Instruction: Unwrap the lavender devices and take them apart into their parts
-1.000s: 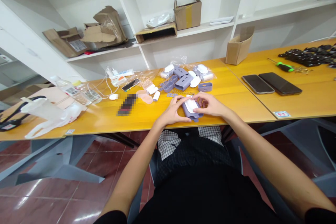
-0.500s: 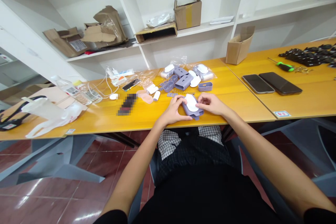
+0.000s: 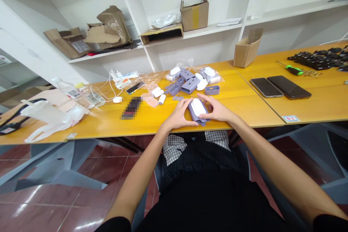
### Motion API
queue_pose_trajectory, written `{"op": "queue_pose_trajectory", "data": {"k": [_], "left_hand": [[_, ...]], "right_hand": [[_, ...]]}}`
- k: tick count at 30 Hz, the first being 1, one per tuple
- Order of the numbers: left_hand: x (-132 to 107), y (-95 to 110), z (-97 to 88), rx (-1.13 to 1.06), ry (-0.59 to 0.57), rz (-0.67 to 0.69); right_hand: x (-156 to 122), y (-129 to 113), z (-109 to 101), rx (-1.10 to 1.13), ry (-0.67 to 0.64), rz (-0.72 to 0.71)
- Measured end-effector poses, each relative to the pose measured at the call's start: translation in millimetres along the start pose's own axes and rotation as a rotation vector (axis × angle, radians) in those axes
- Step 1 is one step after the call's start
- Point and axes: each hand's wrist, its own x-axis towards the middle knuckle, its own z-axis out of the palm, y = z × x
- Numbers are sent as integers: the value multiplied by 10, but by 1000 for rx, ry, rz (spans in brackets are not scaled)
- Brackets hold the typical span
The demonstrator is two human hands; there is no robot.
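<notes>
Two hands enclose one purple housing (image 3: 196, 115) with a white oval insert (image 3: 198, 107) seated on its upper face. The housing rests on the yellow surface (image 3: 244, 103), near the front edge, just below the centre of the frame.

Left hand (image 3: 178, 116): grip closed against the left side of the housing, fingers curved over its upper corner, thumb along its lower edge. Right hand (image 3: 217, 110): grip closed against the right side, index finger arched above the insert, thumb at the lower right corner. Both hands contact the housing. Both forearms run down to the lower edge of the frame.

Just above the hands lies a row of small springs (image 3: 187, 96). Above that sits a cluster of purple and white parts (image 3: 190, 81), some in clear bags. At the far left lies a white plastic bag (image 3: 51, 117).

At the right, well apart from the hands, two phones (image 3: 280, 87) lie side by side. Above them are a green-handled screwdriver (image 3: 293, 69) and a heap of black parts (image 3: 318, 59). An open cardboard box (image 3: 246, 49) stands at the rear edge of the surface, against white shelves (image 3: 212, 27).
</notes>
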Motion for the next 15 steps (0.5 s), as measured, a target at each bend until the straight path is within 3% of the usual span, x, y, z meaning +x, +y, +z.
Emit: {"op": "queue_pose_trajectory", "data": {"k": [7, 15], "left_hand": [[2, -1, 11, 21, 39, 81], [53, 62, 142, -13, 108, 1]], "right_hand": [[11, 27, 14, -25, 16, -21], [34, 25, 84, -97, 14, -106]]}}
